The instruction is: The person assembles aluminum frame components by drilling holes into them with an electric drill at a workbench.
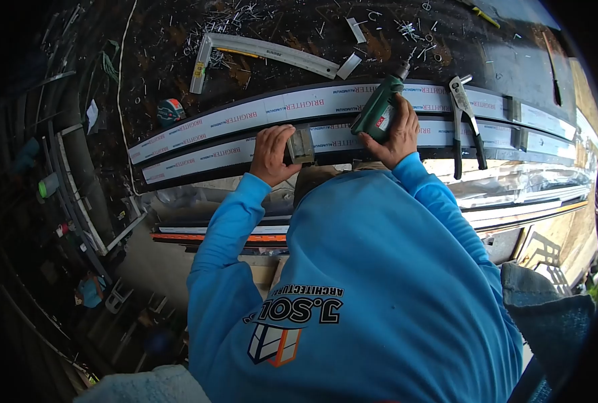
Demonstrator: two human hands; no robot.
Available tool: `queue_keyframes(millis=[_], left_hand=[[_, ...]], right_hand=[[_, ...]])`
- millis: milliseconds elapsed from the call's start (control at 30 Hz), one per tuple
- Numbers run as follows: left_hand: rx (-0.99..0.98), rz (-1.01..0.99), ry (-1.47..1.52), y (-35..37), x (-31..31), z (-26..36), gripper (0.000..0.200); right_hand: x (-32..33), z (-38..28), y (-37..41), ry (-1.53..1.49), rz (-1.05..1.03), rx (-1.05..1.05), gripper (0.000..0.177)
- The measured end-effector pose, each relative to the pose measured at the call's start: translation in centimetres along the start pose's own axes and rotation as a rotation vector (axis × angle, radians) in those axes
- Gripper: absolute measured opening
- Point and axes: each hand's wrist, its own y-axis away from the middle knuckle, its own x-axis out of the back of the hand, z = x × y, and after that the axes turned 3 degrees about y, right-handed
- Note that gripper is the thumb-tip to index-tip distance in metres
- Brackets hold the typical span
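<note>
"Eyes down from the head camera: a dark worktop (158,60), blotched with rusty brown and strewn with small silver rivets (410,28)!"

"And along its near side, two long aluminium profiles (292,105) lie side by side, white film printed BRIGHTER ALUMINIUM."

"Hands, please!"

"Left hand (270,156) at the nearer profile, fingers bent close together, pinching a short metal channel piece (302,146) against the thumb. Right hand (396,134) has its fingers wrapped round a green drill (378,107), right over the profiles, chuck pointing off to the far right."

"Just right of that, a hand riveter (465,111) lies across both profiles, black handles apart. Beyond them, a try square (272,55); to its near left, a tape measure (171,110)."

"Out to the room! A white cord (119,101) runs down the left, past a pale metal frame (87,201) lower in the gloom."

"Below the worktop, an orange-edged bar (259,238) among other long lengths, with brownish floor (155,269) beside it, and strong daylight blazing in from the right!"
</note>
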Motion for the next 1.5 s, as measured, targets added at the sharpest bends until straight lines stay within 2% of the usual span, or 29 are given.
queue_keyframes(millis=[33, 100, 200, 467, 567, 633, 667, 733, 800, 867, 1000, 1067, 1133, 1367, 1467, 1500], left_hand=[[-0.003, -0.002, 0.002, -0.3, 0.2, 0.0, 0.085], [0.062, -0.130, 0.055, -1.1, 1.1, 0.1, 0.084], [0.013, -0.148, -0.033, -2.6, 1.1, 1.7, 0.087], [-0.031, -0.054, 0.062, -1.8, -0.6, -0.3, 0.083], [-0.047, -0.125, 0.175, -2.8, 0.9, -0.8, 0.082], [0.097, -0.169, 0.409, -3.3, 1.5, -1.0, 0.083], [0.087, -0.168, 0.414, -3.2, 1.8, -0.7, 0.083], [-0.054, 0.038, 0.309, -3.2, 3.5, 0.9, 0.083], [-0.093, 0.182, 0.238, -3.8, 5.6, 0.7, 0.082], [0.020, 0.217, 0.185, -4.2, 7.1, -1.7, 0.084], [0.008, 0.147, 0.130, -4.4, 6.5, -6.4, 0.089], [-0.011, 0.096, 0.125, -4.6, 5.9, -7.5, 0.089], [-0.029, -0.006, 0.089, -5.0, 5.1, -7.7, 0.087], [-0.075, -0.047, 0.054, -5.8, 3.3, -7.5, 0.087], [-0.087, -0.072, 0.029, -6.1, 3.6, -7.5, 0.095], [-0.086, -0.088, 0.064, -6.0, 4.0, -7.2, 0.100]], right_hand=[[-0.1, 0.0, 0.0, 0.006, -0.002, 0.002, 0.108], [-0.1, 0.0, 0.1, 0.005, -0.004, -0.005, 0.108], [-0.1, -0.1, 0.1, 0.016, 0.001, -0.006, 0.109], [-0.3, -0.2, 0.1, 0.058, 0.002, -0.038, 0.111], [-0.4, -0.5, 0.2, 0.052, 0.019, -0.046, 0.111], [-0.3, -0.5, 0.2, 0.044, 0.018, -0.054, 0.112], [-0.3, -0.5, 0.1, 0.052, 0.024, -0.056, 0.112], [-0.5, -0.4, 0.2, 0.044, 0.020, -0.056, 0.112], [-0.8, -0.2, 0.2, 0.036, 0.039, -0.043, 0.112], [-0.9, 0.1, 0.1, 0.024, 0.060, -0.025, 0.112], [-0.7, -0.4, 0.1, -0.009, 0.029, -0.016, 0.116], [-0.6, -1.5, 0.7, 0.136, 0.127, -0.062, 0.119], [-1.0, -2.6, 2.0, 0.176, 0.109, -0.133, 0.120], [-1.3, -4.3, 2.6, 0.176, 0.092, -0.286, 0.118], [-0.3, -4.9, 2.4, 0.186, 0.116, -0.277, 0.115], [0.4, -4.9, 2.3, 0.211, 0.180, -0.198, 0.111]])
